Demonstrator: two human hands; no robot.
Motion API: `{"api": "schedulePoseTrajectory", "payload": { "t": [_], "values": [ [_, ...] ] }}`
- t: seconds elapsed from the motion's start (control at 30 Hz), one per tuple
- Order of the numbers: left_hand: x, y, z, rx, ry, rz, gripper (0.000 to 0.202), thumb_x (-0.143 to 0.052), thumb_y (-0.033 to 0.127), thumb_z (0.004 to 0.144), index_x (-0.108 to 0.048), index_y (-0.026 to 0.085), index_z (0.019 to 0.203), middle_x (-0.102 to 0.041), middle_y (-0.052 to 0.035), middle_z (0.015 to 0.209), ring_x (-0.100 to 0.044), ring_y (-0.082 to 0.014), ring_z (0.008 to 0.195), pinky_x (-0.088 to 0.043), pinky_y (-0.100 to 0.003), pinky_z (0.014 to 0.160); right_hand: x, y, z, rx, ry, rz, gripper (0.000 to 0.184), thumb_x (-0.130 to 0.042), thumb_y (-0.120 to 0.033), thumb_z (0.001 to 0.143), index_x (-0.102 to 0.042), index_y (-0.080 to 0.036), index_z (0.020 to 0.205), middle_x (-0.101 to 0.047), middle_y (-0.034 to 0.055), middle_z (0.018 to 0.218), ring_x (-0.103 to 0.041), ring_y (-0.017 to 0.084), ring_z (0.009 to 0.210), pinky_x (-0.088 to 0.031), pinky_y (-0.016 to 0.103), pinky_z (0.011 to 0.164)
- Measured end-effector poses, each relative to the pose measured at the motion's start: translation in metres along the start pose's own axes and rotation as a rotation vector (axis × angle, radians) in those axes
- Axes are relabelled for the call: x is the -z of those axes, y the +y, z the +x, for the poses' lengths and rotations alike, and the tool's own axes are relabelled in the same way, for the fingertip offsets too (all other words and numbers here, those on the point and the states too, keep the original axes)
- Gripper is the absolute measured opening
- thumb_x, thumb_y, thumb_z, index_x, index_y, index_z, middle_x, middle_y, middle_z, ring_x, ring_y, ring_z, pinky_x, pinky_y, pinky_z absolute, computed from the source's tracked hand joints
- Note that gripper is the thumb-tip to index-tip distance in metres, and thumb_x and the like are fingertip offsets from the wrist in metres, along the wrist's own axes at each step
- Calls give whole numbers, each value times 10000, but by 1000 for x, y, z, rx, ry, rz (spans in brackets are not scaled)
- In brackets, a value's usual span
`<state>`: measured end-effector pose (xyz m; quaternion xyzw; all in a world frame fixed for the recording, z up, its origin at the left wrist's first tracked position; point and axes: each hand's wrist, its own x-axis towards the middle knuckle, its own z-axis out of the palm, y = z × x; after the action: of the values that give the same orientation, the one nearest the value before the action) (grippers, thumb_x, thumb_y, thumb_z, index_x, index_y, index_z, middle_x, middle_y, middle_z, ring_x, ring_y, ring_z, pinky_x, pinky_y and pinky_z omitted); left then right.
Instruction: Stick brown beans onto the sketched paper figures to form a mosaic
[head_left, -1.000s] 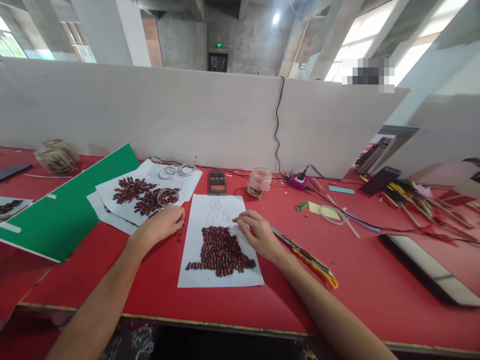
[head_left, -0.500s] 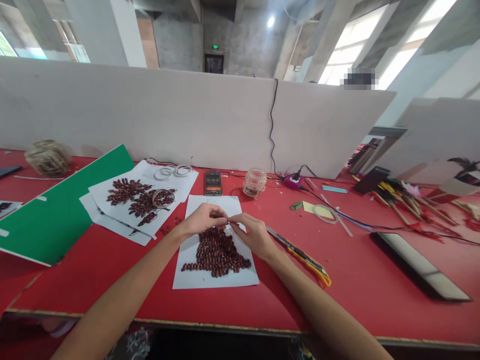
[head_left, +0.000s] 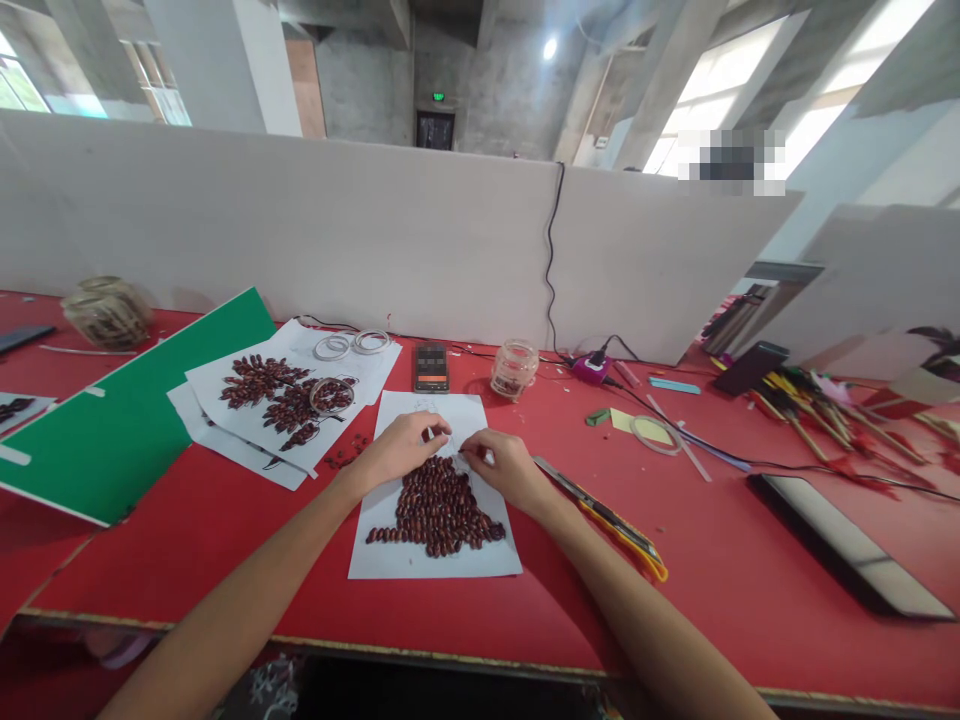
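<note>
A sheet of white paper (head_left: 375,562) lies in front of me, its lower part covered with close rows of glossy dark-red seeds (head_left: 442,510). Over its left upper side is my left hand (head_left: 405,445), thumb and forefinger a little apart with nothing visible between them. My right hand (head_left: 506,465) is at the upper right edge of the seed rows, fingertips pinched together. Whatever they hold is too small to make out. Faint drawn lines show on the paper above the hands. Several loose seeds (head_left: 346,452) are scattered left of the sheet.
Further left, papers (head_left: 375,365) bear a seed leaf pattern and rings of clear tape, beside a green board (head_left: 150,400). A phone (head_left: 431,368) and a glass jar (head_left: 514,370) stand behind the sheet. A yellow utility knife (head_left: 607,520) lies right, near a dark case (head_left: 847,545).
My hands have come apart from where their fingertips met. The right fingertips are now lower, by the seed rows, and the left thumb and forefinger have parted. The view has shifted slightly.
</note>
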<state>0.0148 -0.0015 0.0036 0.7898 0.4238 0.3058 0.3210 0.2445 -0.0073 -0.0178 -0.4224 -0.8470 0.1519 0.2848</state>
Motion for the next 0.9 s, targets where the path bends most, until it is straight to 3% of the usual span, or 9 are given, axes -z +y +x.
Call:
{"api": "schedulePoseTrajectory", "payload": {
  "t": [0.13,0.23,0.53,0.8,0.9],
  "values": [
    [5,3,-20,-120,-94,340,298,-615,311,998,-709,210,1262,-648,-97,1240,-613,-290,1183,-502,-417,1020,1,-8,0,-11,-57,-118,122,-629,-98,887,-649,-197,819,-670,12,793,-606,161,744,-409,275,713],
    [3,3,-30,-156,-146,464,350,-607,331,1015,-682,211,1335,-627,-101,1247,-592,-306,1177,-503,-441,1005,2,-18,2,-9,-99,-204,132,-627,-86,903,-640,-190,822,-663,24,806,-599,183,810,-366,304,767],
    [-3,2,-30,-170,-137,518,331,-586,312,1036,-691,263,1346,-620,-75,1195,-571,-284,1146,-483,-434,991,6,-25,4,3,-214,-266,147,-620,-131,981,-695,-188,869,-685,27,860,-619,178,886,-354,291,794],
    [-4,0,-32,-196,-130,583,355,-543,343,1062,-643,283,1398,-630,-71,1207,-565,-271,1131,-478,-400,965,11,-22,-1,12,-186,-213,194,-607,-161,1004,-779,-241,1042,-692,31,904,-626,175,866,-375,298,784],
    [-6,0,-33,-211,-128,622,343,-518,352,1075,-650,288,1385,-626,-71,1215,-562,-263,1130,-474,-391,965,9,-24,-4,3,-204,-215,200,-608,-143,990,-779,-240,1028,-685,30,885,-624,183,883,-376,305,790]
  ]
}}
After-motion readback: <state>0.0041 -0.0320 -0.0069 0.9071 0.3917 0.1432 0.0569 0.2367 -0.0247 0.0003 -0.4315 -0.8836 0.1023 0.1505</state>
